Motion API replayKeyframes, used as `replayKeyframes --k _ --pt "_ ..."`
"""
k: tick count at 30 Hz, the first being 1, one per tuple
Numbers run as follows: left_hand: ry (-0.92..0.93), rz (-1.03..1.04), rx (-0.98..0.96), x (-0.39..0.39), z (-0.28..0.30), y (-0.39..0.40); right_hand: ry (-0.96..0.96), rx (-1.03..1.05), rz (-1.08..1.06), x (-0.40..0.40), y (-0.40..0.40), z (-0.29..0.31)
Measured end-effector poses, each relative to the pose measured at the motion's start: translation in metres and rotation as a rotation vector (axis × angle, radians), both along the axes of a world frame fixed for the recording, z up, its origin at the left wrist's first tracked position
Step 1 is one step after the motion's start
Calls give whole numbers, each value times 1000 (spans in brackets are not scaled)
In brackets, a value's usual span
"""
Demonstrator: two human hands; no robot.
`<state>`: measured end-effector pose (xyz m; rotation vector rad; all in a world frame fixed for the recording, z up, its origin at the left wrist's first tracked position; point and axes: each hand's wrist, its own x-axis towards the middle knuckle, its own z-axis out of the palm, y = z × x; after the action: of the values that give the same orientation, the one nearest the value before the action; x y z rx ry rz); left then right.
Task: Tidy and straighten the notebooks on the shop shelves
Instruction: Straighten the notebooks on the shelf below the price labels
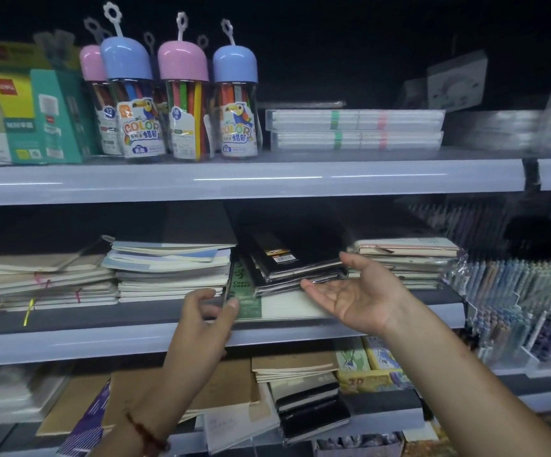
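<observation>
Pinching the green-and-white notebook (267,308) is the left hand (208,311)'s grip; the right hand (356,291) lies spread beside black notebooks (287,258).

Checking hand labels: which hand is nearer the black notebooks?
Right. The right hand lies open, palm up, with its fingertips at the front edge of the black notebooks. The left hand is lower left, pinching the green-and-white notebook beneath them.
</observation>
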<state>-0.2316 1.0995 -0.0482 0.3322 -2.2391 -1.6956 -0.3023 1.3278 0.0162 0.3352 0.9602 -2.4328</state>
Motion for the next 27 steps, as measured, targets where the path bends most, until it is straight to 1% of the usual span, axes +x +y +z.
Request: replayKeyframes --k 2,3,4,6,9,12,20,24,27 --pt "-211 -139 259 -9 8 -1 -2 -3 8 0 0 0" --pt "-280 -223 340 -12 12 0 -4 -5 14 0 1 0" --pt "-312 -286 394 -15 14 1 -5 -7 18 -1 1 0" --pt "-292 -301 462 -20 14 6 -10 -13 21 -3 1 -1" --pt "-214 -193 473 -23 12 11 -14 -18 19 -4 1 -2" --pt "-191 -167 436 -22 9 11 -13 -20 12 -9 2 -3" --pt "-257 -248 430 21 2 -2 17 -14 53 -23 7 -6" --pt "-278 -300 474 51 -6 -12 32 16 73 -24 8 -7" --pt "-341 -346 482 69 -15 -18 39 32 75 -21 7 -4"
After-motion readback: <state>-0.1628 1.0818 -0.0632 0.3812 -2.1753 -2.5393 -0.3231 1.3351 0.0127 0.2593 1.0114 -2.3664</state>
